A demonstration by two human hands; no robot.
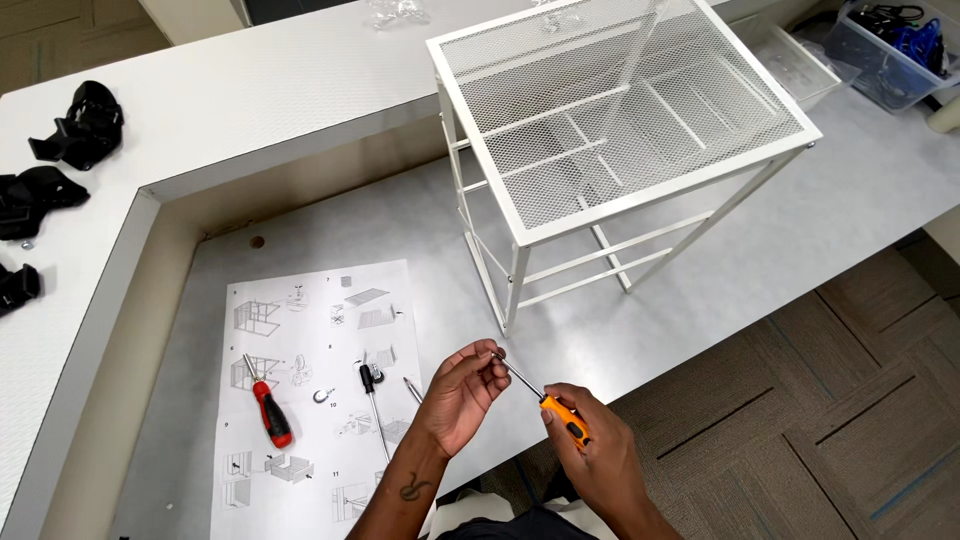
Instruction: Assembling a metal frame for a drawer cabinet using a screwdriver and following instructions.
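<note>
My right hand (592, 448) grips an orange-handled screwdriver (563, 417) whose metal shaft points up and left. My left hand (463, 392) pinches a small part at the shaft's tip, too small to make out. Both hands hover over the front edge of the grey table (820, 220). Just beyond them stands a white metal mesh rack (620, 120) with a mesh top and thin legs.
An instruction sheet (310, 400) lies left of my hands, with a red-handled screwdriver (268, 410), a black-handled tool (372, 395) and a small hook on it. Black plastic parts (80, 125) sit on the raised white ledge at left. Clear bins (890, 50) stand at the far right.
</note>
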